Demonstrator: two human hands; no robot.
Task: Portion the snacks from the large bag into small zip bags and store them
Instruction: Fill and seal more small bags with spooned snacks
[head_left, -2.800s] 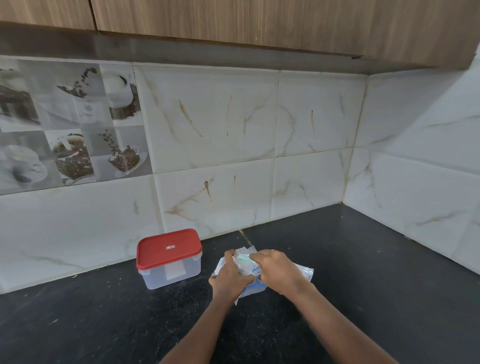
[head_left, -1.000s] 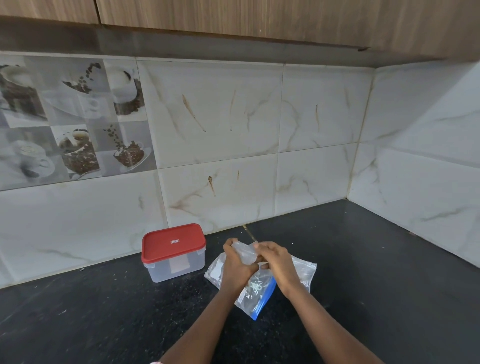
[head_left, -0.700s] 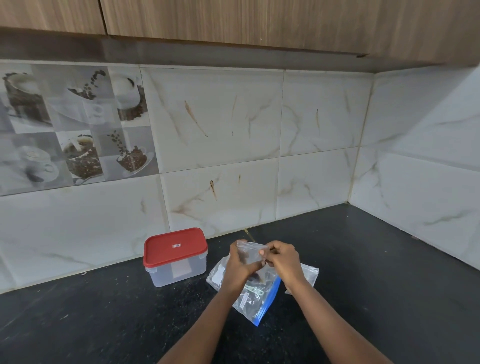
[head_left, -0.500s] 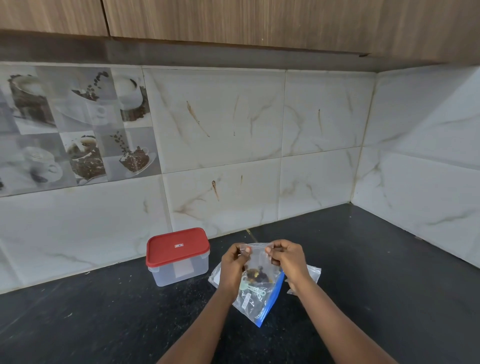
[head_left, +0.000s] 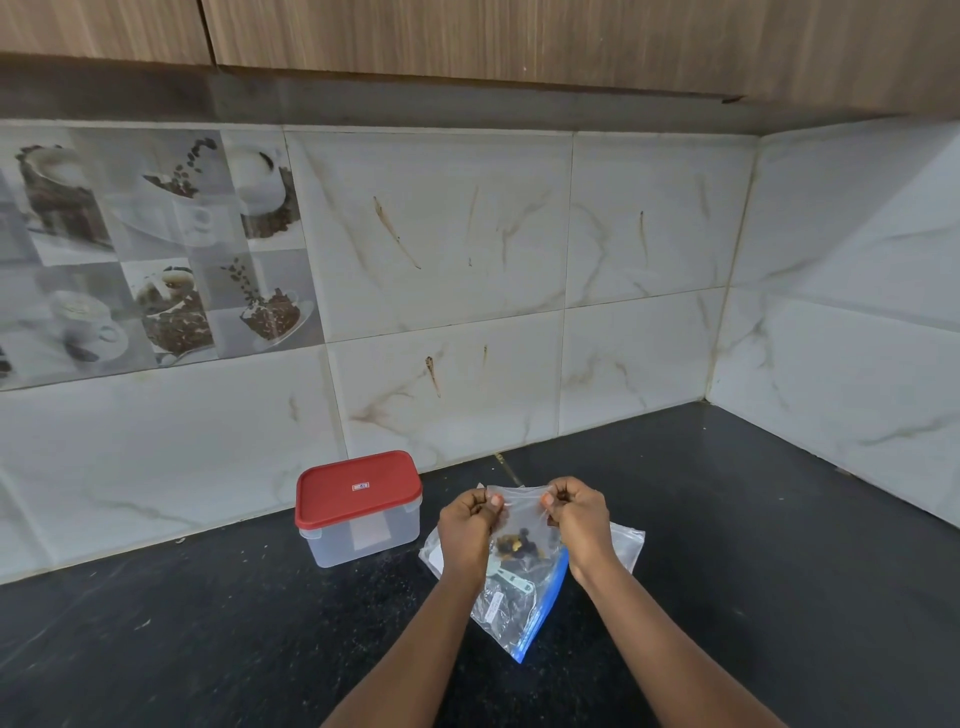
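Two hands work one portion: the left hand (head_left: 467, 525) and the right hand (head_left: 579, 519) each pinch a top corner of a small zip bag (head_left: 519, 512), fingers curled on the plastic, holding it upright above the dark desk (head_left: 208, 623). A small clump of dark and yellowish snacks (head_left: 517, 545) sits low inside it. Beneath lies the blue-edged large bag (head_left: 511, 608), flat on the desk, with more clear plastic (head_left: 626, 543) showing just beside the right wrist. A closed container (head_left: 358, 506) with a red lid stands near, to the left, by the tiled wall. Whether the zip strip is sealed cannot be told. Closing the top appears to be the step in hand. A strip pressed unevenly would leave a gap, and snacks could spill once the bag is stowed. The thin film could also slip from either pinch.
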